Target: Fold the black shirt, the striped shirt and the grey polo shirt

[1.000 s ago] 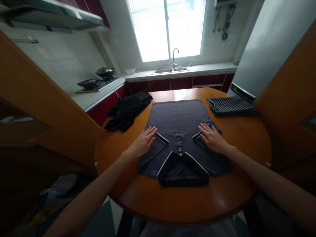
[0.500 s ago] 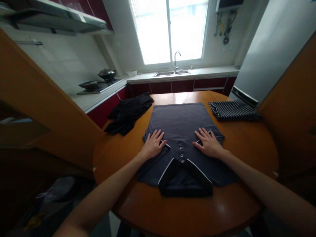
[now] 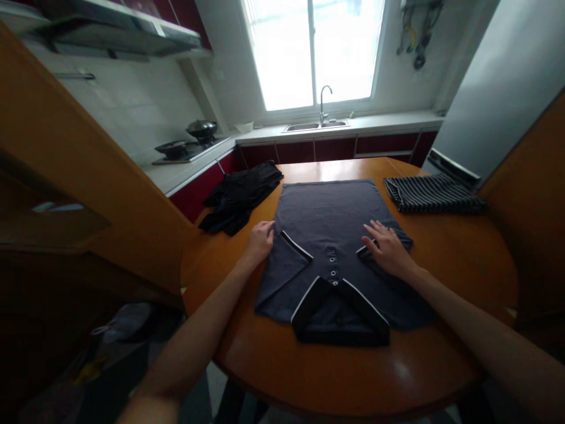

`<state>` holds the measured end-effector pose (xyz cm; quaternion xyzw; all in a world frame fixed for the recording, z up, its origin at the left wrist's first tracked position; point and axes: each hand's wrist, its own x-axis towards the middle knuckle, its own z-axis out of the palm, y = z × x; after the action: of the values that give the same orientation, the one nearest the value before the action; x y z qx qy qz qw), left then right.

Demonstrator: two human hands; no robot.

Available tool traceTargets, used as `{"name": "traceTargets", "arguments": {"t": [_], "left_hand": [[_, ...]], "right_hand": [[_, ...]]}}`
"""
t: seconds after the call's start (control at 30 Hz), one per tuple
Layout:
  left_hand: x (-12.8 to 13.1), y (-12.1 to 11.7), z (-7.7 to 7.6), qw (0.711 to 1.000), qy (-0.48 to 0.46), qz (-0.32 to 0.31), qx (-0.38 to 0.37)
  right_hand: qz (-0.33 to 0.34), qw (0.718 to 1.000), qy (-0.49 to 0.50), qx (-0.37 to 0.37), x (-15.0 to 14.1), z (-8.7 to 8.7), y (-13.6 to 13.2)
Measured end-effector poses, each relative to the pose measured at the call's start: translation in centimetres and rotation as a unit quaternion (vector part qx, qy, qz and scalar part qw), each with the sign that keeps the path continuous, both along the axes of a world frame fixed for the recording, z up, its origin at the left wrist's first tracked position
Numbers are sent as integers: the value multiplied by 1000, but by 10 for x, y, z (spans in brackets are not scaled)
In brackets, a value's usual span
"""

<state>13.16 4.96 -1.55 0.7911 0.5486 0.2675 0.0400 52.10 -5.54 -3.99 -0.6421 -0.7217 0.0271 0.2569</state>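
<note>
A dark grey polo shirt (image 3: 329,218) with white-edged collar and sleeves folded inward lies flat on the round wooden table (image 3: 441,259), collar toward me. My left hand (image 3: 260,240) sits at the shirt's left edge beside the folded sleeve, fingers curled on the fabric's edge. My right hand (image 3: 388,250) rests flat on the right folded sleeve, fingers spread.
A crumpled black garment (image 3: 241,194) lies at the table's far left. A folded striped cloth (image 3: 435,194) lies at the far right. Beyond are a counter with sink (image 3: 315,125), a stove with pans (image 3: 188,147), a window, and wooden chair backs on both sides.
My left hand slid off the left sleeve to the shirt's left edge and its fingers curled. The right hand stayed flat on the right sleeve. The view shifted slightly.
</note>
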Motion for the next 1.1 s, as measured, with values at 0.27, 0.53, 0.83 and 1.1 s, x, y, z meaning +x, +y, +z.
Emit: {"name": "traceTargets", "arguments": {"t": [0.27,0.53,0.83,1.1], "left_hand": [[-39,23,0,996,-13,67,-62],[-29,28,-14,989,10,110,-101],[-34,32,-12,974,26,156,-162],[-33,29,-12,973,30,170,-153]], "right_hand": [[-13,995,83,49,15,-4,8],[-97,981,152,75,42,3,16],[-104,979,154,89,46,4,16],[-124,976,158,79,51,4,17]]}}
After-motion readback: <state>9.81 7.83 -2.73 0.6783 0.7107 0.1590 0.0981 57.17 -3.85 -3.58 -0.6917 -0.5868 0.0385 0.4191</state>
